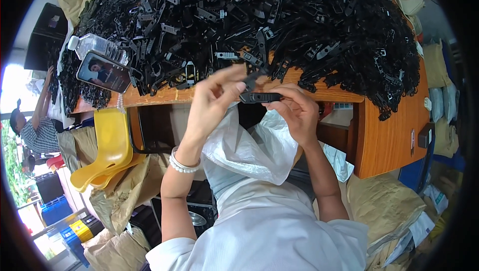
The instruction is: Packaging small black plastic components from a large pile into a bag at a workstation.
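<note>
A small black plastic piece (263, 97) with a slotted face is pinched in my right hand (299, 111), just in front of the table edge. My left hand (212, 99) is beside it, its fingers partly smeared by motion. Between the left thumb and fingers is another dark plastic piece (253, 80), blurred, close above the first one. Whether the two pieces touch I cannot tell. A big heap of similar black plastic pieces (199, 16), some with grey ridged parts, covers most of the tabletop beyond my hands. A white plastic bag (244, 151) lies over my lap beneath them.
On the heap's left side lie a phone (104, 72) and a clear bottle (100, 46). The wooden table (394, 141) curves round to my right. A yellow chair (110, 141) stands left. Brown paper sacks (384, 206) lie right. Another person (42, 131) is far left.
</note>
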{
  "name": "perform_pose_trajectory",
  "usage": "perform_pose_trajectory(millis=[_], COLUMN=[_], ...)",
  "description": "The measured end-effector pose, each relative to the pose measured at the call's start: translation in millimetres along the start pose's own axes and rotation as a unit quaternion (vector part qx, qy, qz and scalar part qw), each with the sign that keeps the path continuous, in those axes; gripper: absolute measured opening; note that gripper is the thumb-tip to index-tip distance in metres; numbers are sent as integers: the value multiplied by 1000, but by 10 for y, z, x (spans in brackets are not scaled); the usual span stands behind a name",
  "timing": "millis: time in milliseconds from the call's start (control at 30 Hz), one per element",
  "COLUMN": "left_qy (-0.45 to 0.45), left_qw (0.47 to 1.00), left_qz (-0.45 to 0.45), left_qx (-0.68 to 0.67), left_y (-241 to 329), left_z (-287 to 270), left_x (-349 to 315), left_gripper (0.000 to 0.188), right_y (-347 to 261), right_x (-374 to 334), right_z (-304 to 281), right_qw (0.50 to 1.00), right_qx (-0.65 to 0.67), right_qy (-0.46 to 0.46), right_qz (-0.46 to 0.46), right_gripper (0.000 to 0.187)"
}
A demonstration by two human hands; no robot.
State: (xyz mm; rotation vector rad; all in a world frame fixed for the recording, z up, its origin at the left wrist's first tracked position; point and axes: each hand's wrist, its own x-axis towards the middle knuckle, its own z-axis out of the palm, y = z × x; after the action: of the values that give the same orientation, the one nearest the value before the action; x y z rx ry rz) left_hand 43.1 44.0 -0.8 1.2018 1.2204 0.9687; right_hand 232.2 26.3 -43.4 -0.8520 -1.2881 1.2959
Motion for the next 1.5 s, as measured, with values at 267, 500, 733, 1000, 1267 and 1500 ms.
perform_pose_trajectory(millis=[267,500,733,1000,1267,1500], left_qy=[-109,-82,-95,-81,15,27], left_qw=[986,963,971,935,821,874], left_qz=[91,188,160,221,262,251], left_qx=[83,174,152,266,507,414], left_y=[70,-81,-102,-74,51,156], left_z=[50,73,129,-118,-320,-288], left_x=[-202,-262,-326,-83,587,554], left_gripper=[45,39,37,28,13,11], right_y=[-190,-320,-278,-181,-79,-109], right_x=[-48,-4,-122,-278,-376,-275], right_z=[54,98,-83,-121,-217,-385], right_qw=[977,962,970,957,971,887], right_qx=[-189,-242,-229,-273,-235,-407], right_qy=[4,38,-28,-77,-27,207], right_qz=[-97,-123,-78,-65,-24,-71], right_gripper=[24,26,29,30,18,8])
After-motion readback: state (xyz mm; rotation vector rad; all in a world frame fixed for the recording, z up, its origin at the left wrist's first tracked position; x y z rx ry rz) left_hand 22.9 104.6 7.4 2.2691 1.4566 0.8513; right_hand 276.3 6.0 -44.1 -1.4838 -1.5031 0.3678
